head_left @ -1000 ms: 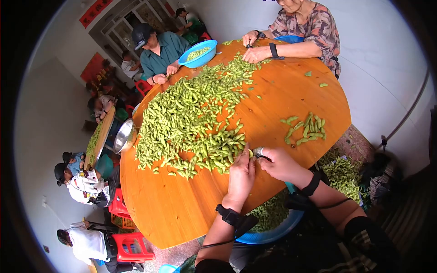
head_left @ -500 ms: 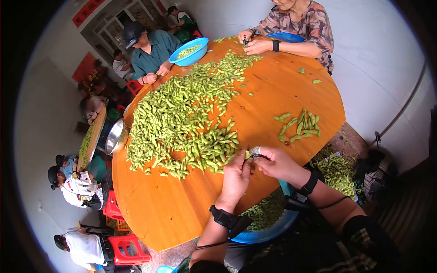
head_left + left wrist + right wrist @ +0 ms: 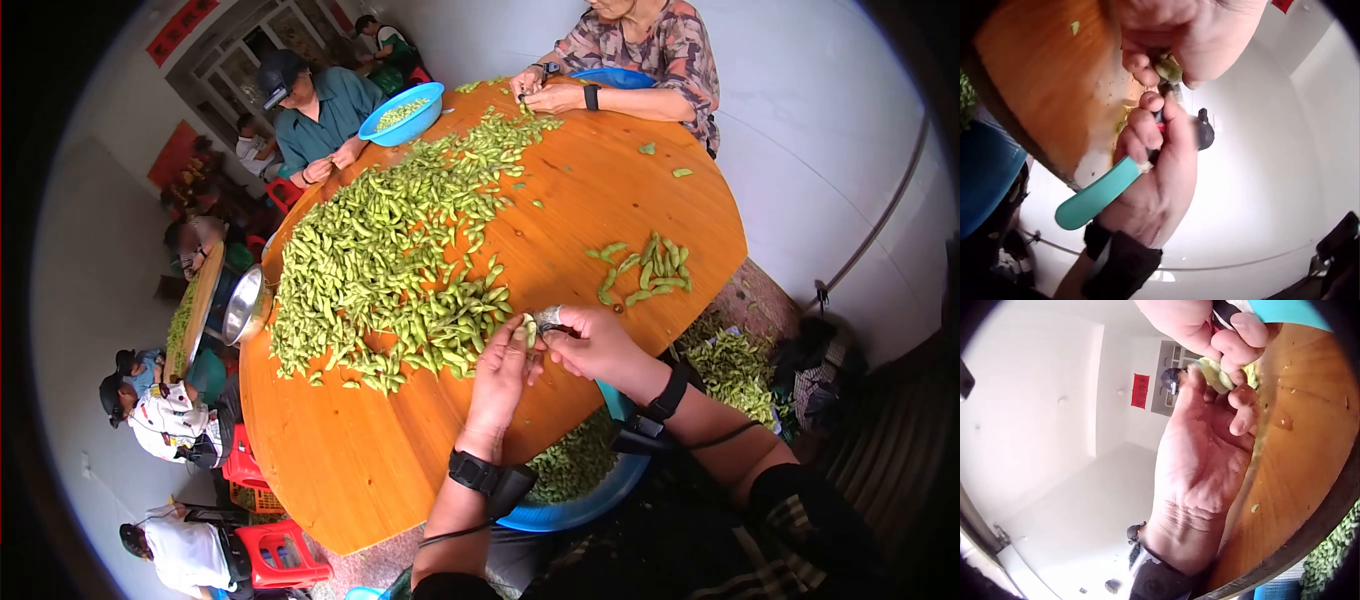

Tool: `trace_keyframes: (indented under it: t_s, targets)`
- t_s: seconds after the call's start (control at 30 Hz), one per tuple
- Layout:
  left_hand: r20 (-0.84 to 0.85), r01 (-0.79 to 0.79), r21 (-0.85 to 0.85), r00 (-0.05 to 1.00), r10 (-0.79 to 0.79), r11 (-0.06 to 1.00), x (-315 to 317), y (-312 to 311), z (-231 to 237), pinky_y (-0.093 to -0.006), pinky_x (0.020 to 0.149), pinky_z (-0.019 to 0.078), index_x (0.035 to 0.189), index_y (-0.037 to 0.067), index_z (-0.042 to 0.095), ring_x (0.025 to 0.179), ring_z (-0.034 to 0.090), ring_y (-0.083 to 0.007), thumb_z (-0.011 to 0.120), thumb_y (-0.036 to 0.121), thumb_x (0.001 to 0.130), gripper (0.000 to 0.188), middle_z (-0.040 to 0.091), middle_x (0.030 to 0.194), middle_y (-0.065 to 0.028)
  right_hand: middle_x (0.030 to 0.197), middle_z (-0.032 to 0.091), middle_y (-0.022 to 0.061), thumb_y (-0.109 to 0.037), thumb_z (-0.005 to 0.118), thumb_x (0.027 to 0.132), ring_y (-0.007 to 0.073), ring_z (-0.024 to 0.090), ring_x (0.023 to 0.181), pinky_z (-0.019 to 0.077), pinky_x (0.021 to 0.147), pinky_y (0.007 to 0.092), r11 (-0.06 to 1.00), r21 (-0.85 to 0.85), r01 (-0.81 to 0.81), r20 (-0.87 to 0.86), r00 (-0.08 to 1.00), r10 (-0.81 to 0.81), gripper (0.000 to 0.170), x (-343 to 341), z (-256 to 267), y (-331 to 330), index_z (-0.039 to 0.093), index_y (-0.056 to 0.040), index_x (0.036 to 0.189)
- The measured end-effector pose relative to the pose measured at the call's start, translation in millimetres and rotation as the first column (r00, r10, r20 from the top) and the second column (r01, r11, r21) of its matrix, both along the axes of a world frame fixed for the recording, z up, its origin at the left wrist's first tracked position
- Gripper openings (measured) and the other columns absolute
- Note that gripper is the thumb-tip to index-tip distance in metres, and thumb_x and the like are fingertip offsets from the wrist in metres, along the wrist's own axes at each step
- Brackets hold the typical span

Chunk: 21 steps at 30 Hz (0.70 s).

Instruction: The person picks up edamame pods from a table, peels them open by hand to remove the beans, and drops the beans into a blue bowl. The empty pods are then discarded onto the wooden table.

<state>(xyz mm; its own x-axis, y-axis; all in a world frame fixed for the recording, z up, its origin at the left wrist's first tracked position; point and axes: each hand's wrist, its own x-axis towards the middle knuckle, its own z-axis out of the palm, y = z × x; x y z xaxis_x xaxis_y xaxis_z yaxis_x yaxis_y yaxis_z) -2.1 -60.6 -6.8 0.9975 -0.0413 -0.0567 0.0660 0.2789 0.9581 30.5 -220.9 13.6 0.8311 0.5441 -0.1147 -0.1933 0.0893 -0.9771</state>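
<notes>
Between the thumb and fingers of my left hand (image 3: 503, 370), a green pod (image 3: 528, 328) is pinched; pale beans show at it in the right wrist view (image 3: 1224, 378). Curled fingers of my right hand (image 3: 598, 345) grip a tool whose teal handle (image 3: 1100, 194) sticks out below the palm in the left wrist view. The tool's grey end (image 3: 547, 318) is beside the pod, partly hidden by fingers. Both hands are close together above the table's near edge, right of a large heap of pods (image 3: 370, 250).
A small group of pods (image 3: 655, 270) lies on the round wooden table (image 3: 340, 450). Below its near edge stands a blue basin (image 3: 625, 485) of green pieces. Across the table, two people work near a blue bowl (image 3: 428, 100). More pods (image 3: 735, 375) lie at the right, below the table.
The head view has shifted, so the table appears further left. My left hand has turned slightly, and more of the pinched pod shows. The right hand keeps its grip on the tool.
</notes>
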Motion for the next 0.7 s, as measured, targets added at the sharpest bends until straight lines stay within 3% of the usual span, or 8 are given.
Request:
trace_keyframes:
  t_s: [0.07,0.2,0.23,0.37,0.47,0.53,0.63,0.7]
  targets:
    - [0.219,-0.155,0.389,0.973,0.073,0.908,-2,-9,-1,-0.0171,0.052,0.039,0.126,0.001,0.053,0.059,0.047,-0.0039,0.044,0.014,0.1,0.03,0.058,0.078,0.0011,0.063,0.053,-0.0013,-0.007,0.052,0.091,0.0044,0.046,0.047,0.0347,0.04,0.0216,0.993,-0.049,0.107,0.131,0.986,-0.1,0.01,-6,1,5,0.06,-0.0026,0.094]
    - [0.147,-0.078,0.507,0.989,0.003,0.858,-3,-1,0,-0.018,0.052,0.0386,0.125,0.0,0.053,0.058,0.046,-0.0032,0.045,0.016,0.1,0.031,0.054,0.069,0.0032,0.065,0.056,-0.0009,-0.007,0.053,0.091,0.0046,0.047,0.047,0.0359,0.041,0.0217,0.994,0.012,0.105,0.007,0.994,-0.105,0.013,-14,-5,6,0.062,-0.004,0.1]
    - [0.292,-0.176,0.582,0.957,-0.001,0.794,1,0,-13,-0.0184,0.05,0.0371,0.124,0.0,0.054,0.055,0.044,-0.0032,0.044,0.017,0.1,0.031,0.052,0.067,0.0037,0.065,0.056,-0.0009,-0.007,0.053,0.091,0.0046,0.047,0.047,0.0359,0.041,0.0217,0.995,0.008,0.099,0.007,0.995,-0.099,0.013,-16,-3,6,0.062,-0.004,0.1]
    - [0.254,-0.145,0.501,0.967,0.015,0.853,-4,4,-12,-0.022,0.05,0.0402,0.12,0.001,0.057,0.056,0.047,-0.006,0.048,0.013,0.096,0.029,0.056,0.072,-0.002,0.067,0.057,-0.0006,-0.007,0.053,0.091,0.0046,0.049,0.049,0.0374,0.042,0.0216,0.986,0.03,0.163,0.006,0.987,-0.163,0.013,-23,-5,6,0.062,-0.0033,0.1]
    - [0.037,-0.046,0.346,0.999,0.036,0.937,-8,5,2,-0.0201,0.05,0.0396,0.119,0.001,0.055,0.057,0.049,-0.0069,0.046,0.013,0.096,0.027,0.058,0.075,-0.0027,0.069,0.059,0.0001,-0.004,0.053,0.09,0.005,0.051,0.053,0.0406,0.047,0.0212,0.978,0.034,0.205,0.157,0.966,-0.208,0.015,-26,-7,9,0.062,-0.0013,0.102]
    - [-0.138,0.062,-0.033,0.988,-0.066,0.997,-10,12,3,-0.0179,0.049,0.0377,0.115,0.001,0.053,0.056,0.049,-0.0077,0.045,0.011,0.096,0.024,0.058,0.079,-0.0038,0.071,0.06,0.0005,-0.003,0.053,0.09,0.0051,0.053,0.056,0.0423,0.05,0.021,0.971,0.039,0.234,0.255,0.938,-0.236,0.017,-31,-9,11,0.062,-0.0002,0.104]
    - [-0.158,0.014,-0.02,0.987,-0.017,1.0,-12,9,4,-0.0175,0.048,0.0347,0.108,0.002,0.053,0.058,0.047,-0.0073,0.043,0.009,0.095,0.018,0.057,0.081,-0.0041,0.068,0.056,-0.0028,-0.005,0.053,0.091,0.0016,0.045,0.049,0.035,0.043,0.0182,0.965,0.042,0.258,0.371,0.893,-0.255,0.018,-36,-22,14,0.062,-0.0042,0.106]
    - [-0.17,-0.018,0.008,0.985,0.019,1.0,-12,6,5,-0.0181,0.048,0.0345,0.108,0.002,0.053,0.059,0.047,-0.0071,0.043,0.009,0.095,0.018,0.057,0.08,-0.0039,0.069,0.056,-0.0026,-0.006,0.053,0.091,0.0018,0.045,0.049,0.0347,0.043,0.0183,0.97,0.073,0.234,0.266,0.932,-0.245,0.018,-37,-24,15,0.061,-0.0038,0.106]
